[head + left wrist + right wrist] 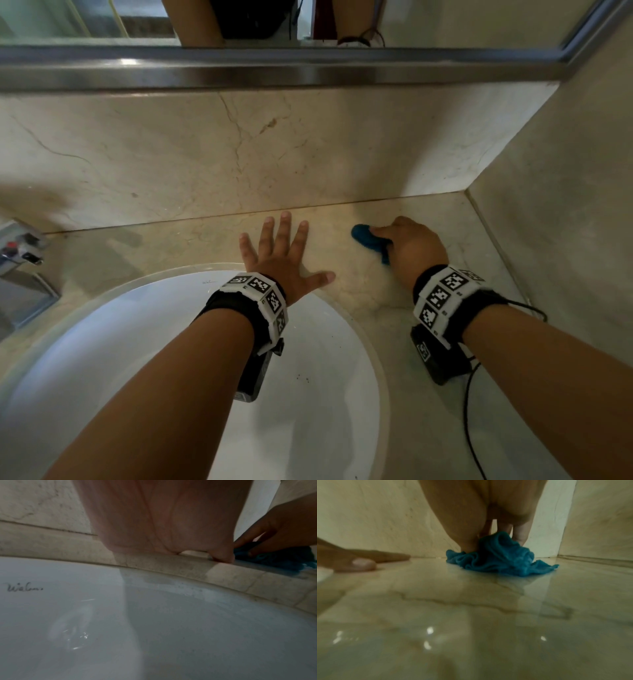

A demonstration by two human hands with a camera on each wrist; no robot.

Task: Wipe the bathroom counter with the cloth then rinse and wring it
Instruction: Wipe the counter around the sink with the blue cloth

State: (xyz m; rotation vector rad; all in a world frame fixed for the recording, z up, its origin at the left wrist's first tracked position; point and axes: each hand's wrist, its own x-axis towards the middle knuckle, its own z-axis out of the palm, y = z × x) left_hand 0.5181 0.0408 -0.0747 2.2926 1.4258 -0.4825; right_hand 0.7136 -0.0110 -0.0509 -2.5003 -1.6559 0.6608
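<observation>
A bunched blue cloth [368, 238] lies on the beige marble counter [359, 294] near the back wall, right of the sink. My right hand [409, 245] grips it from above, fingers curled into the folds; the right wrist view shows the cloth [501, 558] crumpled under the fingers [521, 535] and touching the glossy counter [471, 608]. My left hand [279, 251] lies flat on the counter, fingers spread, just behind the sink rim. In the left wrist view the palm [163, 520] presses on the counter edge, with the cloth [278, 558] at the right.
A white round sink [144, 342] fills the lower left; its bowl [120, 622] is wet. A chrome tap [20, 250] stands at the far left. A marble backsplash [239, 144] and a side wall [565, 205] close in the corner. A mirror [308, 20] hangs above.
</observation>
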